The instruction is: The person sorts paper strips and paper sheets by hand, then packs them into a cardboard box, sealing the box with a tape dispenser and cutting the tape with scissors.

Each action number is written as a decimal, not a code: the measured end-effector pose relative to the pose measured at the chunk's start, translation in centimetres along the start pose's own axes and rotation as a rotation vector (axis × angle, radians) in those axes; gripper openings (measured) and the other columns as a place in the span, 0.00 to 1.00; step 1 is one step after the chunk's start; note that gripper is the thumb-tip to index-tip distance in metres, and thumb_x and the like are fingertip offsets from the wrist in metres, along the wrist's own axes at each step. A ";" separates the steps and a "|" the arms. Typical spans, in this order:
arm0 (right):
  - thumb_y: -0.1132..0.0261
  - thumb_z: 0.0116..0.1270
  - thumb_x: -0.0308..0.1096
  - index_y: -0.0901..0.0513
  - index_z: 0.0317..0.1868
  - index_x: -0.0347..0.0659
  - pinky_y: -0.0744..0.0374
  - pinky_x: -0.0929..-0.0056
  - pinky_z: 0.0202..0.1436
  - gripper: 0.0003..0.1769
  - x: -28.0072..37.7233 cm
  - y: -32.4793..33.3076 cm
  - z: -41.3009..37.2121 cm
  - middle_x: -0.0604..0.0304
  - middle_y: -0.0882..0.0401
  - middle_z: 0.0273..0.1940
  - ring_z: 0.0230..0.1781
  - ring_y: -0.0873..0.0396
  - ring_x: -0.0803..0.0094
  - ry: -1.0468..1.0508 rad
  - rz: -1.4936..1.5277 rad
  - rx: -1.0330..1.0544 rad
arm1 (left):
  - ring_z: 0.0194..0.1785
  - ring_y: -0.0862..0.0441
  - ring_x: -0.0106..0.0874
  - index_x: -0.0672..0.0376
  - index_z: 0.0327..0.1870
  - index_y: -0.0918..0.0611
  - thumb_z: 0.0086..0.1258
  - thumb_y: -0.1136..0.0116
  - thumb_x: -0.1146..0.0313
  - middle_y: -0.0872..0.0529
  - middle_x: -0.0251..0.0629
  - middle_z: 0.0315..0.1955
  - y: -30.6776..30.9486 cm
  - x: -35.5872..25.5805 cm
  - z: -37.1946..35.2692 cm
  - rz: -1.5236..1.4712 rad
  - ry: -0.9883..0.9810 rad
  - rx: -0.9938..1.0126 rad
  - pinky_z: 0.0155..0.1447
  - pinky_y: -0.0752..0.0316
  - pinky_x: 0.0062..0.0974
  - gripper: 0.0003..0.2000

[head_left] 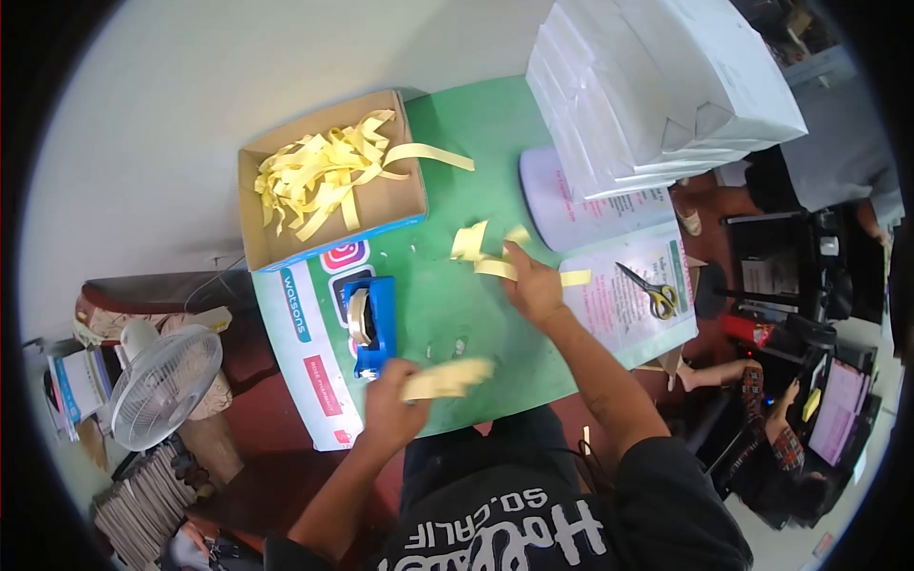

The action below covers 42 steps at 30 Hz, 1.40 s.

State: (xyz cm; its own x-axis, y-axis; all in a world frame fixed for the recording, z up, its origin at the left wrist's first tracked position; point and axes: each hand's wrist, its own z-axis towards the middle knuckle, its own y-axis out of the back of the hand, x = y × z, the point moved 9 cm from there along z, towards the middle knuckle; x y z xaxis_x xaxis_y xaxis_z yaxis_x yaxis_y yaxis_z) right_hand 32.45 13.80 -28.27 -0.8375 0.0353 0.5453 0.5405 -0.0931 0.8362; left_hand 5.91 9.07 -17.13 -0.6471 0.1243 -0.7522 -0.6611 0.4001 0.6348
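My left hand (388, 409), near the front left edge of the green table, is closed on a bundle of yellow paper strips (447, 379), blurred by motion. Further out over the table, my right hand (535, 285) has its fingers together on a yellow paper strip (494, 269); the strip's other end shows past the wrist. Just beyond those fingertips lies a folded yellow strip (468, 241). A blue tape dispenser (383, 328) with a roll of tape stands a little beyond my left hand.
A cardboard box (391, 203) of curled yellow strips sits at the back left. Tall white paper stacks (657, 95) rise at the back right. Black-and-yellow scissors (657, 295) lie at the right. A fan (167, 385) stands left; other people are at the right.
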 end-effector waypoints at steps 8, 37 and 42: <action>0.25 0.59 0.52 0.38 0.71 0.43 0.18 0.54 0.37 0.47 4.7 0.4 6.5 0.48 0.15 0.34 0.33 0.16 0.45 -0.006 0.115 0.262 | 0.45 0.17 0.32 0.69 0.67 0.34 0.44 0.15 0.72 0.18 0.49 0.47 2.9 8.6 -5.5 -0.216 0.434 -0.661 0.47 0.21 0.25 0.47; 0.35 0.70 0.49 0.15 0.50 0.36 0.20 0.66 0.48 0.23 17.8 1.4 22.8 0.50 0.14 0.49 0.42 0.16 0.60 -0.003 0.499 -0.393 | 0.47 0.17 0.25 0.73 0.65 0.28 0.51 0.19 0.75 0.15 0.39 0.48 16.4 19.7 -4.7 -0.245 0.230 -0.657 0.53 0.21 0.23 0.39; 0.37 0.71 0.42 0.15 0.39 0.35 0.25 0.72 0.37 0.16 10.0 -0.6 21.9 0.53 0.16 0.51 0.31 0.24 0.72 -0.542 1.229 -0.363 | 0.42 0.12 0.29 0.64 0.59 0.21 0.56 0.22 0.69 0.10 0.45 0.42 10.7 15.7 -5.0 -0.213 0.214 -0.380 0.46 0.19 0.26 0.29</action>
State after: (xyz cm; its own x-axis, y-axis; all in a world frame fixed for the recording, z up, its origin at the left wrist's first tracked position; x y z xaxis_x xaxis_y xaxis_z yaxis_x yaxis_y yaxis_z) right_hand 25.52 35.96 -22.08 0.3347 0.1129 0.9355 0.7786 -0.5924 -0.2070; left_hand -13.24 10.80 -21.31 -0.5194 -0.1295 -0.8446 -0.8536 0.0318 0.5200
